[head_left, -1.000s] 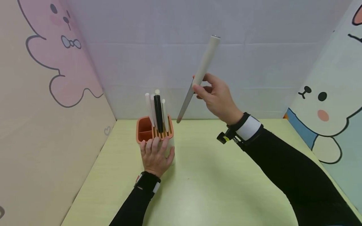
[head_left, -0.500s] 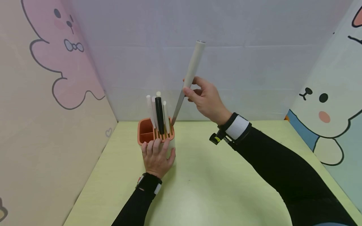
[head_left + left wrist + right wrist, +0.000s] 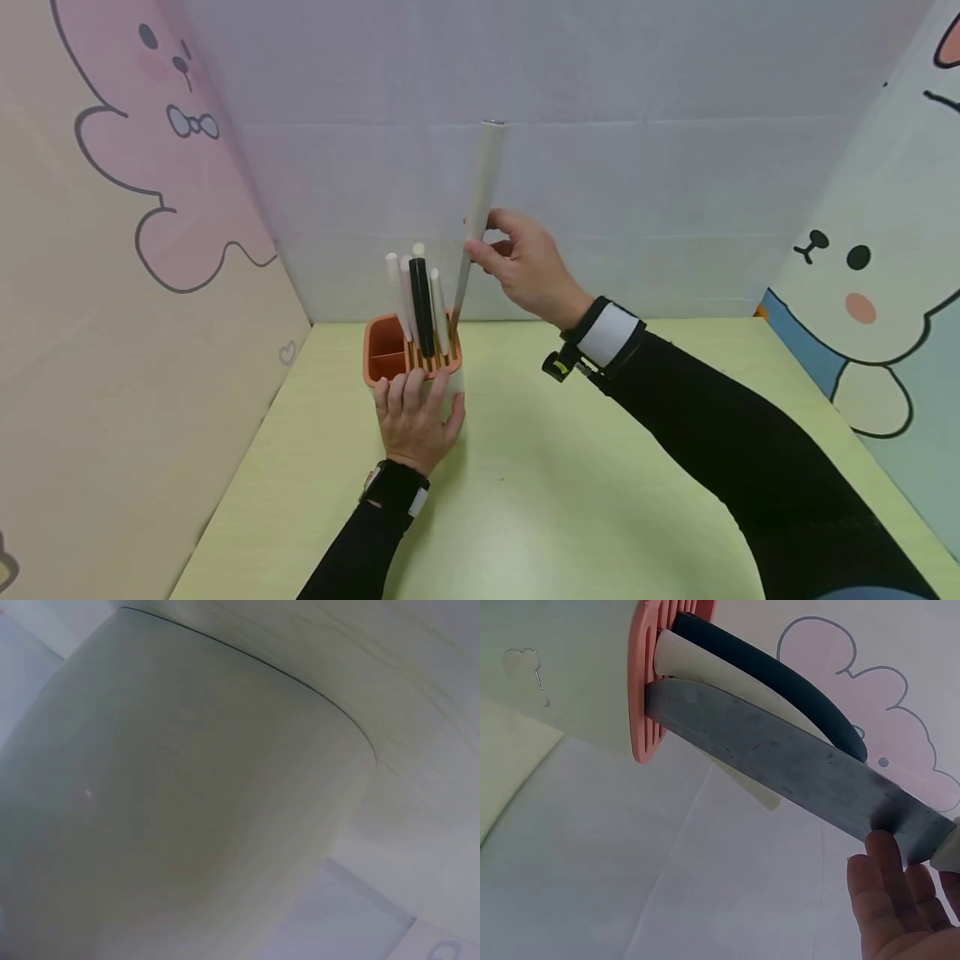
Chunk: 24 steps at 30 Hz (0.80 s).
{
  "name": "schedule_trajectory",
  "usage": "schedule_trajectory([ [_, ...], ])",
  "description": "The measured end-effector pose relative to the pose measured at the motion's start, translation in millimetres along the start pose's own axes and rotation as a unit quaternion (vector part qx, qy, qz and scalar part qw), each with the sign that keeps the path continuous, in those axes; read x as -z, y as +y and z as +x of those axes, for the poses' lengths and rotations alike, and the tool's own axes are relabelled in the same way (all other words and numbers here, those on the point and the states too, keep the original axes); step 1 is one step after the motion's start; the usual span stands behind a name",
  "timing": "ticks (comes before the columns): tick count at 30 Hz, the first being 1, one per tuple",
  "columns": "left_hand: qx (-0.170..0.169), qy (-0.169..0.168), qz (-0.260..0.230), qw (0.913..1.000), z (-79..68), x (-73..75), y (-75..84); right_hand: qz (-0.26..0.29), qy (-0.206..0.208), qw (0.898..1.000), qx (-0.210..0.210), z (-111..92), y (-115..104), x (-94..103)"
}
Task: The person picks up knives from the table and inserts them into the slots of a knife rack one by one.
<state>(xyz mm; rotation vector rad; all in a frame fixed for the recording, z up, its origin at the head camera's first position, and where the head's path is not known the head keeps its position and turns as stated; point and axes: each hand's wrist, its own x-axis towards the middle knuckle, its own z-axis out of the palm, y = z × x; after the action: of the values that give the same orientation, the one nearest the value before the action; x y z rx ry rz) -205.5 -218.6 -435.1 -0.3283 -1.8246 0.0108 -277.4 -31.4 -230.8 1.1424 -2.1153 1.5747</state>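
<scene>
A white knife holder [image 3: 455,404] with an orange slotted top [image 3: 367,358] stands on the table. My left hand [image 3: 417,425] rests against its front, fingertips right at the rim and thumb by the right side. Its pale wall [image 3: 187,787] fills most of the left wrist view. Between thumb and fingers, my right hand [image 3: 534,271] pinches a white-handled knife [image 3: 485,179] low on the handle, almost upright. In the right wrist view the tip of its broad blade [image 3: 765,754] is at a slot of the orange top [image 3: 637,712].
A black handle [image 3: 422,308] and several white handles [image 3: 441,312] stick up from the slots. Left of them, the holder has a divided open compartment [image 3: 385,337]. Printed side panels [image 3: 847,333] and a pale back wall [image 3: 637,183] surround the yellow table [image 3: 585,467].
My right hand has carried the knife left and turned it more upright, bringing its tip from beside the holder to the right-hand slots. The left hand has stayed on the holder.
</scene>
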Motion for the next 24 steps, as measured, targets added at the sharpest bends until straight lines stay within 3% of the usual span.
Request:
schedule_trajectory([
  [6,0.001,0.003,0.000,1.0000,-0.1,0.5,-0.1,-0.031,-0.021,0.999,-0.007,4,3,-11.2],
  [17,0.005,0.004,-0.004,1.0000,-0.2,1.2,1.5,-0.046,-0.052,0.996,-0.062,0,18,-25.7],
  [24,0.005,0.007,-0.002,1.0000,-0.1,1.0,1.4,-0.045,-0.059,0.994,-0.074,-1,26,-32.5],
])
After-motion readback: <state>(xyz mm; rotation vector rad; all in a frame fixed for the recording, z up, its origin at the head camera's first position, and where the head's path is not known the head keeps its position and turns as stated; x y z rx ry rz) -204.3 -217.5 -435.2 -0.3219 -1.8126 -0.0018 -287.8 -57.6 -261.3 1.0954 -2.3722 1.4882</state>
